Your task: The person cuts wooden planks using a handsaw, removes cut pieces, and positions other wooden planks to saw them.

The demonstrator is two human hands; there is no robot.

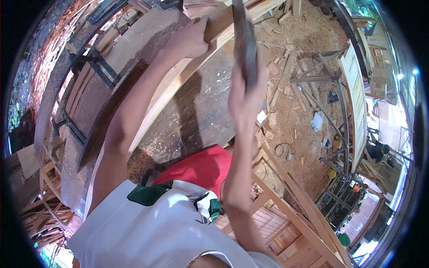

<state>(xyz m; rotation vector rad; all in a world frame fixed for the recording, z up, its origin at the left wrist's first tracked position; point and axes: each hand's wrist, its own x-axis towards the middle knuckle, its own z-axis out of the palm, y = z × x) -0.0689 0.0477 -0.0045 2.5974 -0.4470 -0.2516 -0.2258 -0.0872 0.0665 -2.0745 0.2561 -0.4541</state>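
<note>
A long pale wooden board runs diagonally over a dark, dusty worktable. My left hand rests on the board near its upper part, its fingers bent over the wood. My right hand is wrapped round a dark, elongated tool, raised beside the board and blurred by motion. What kind of tool it is cannot be made out clearly. Chips and sawdust lie on the worktable.
Wood scraps and shavings cover the floor. A wooden frame stands at lower right, a panel on trestles at right. Metal clamps are at upper left. Another person is at far right.
</note>
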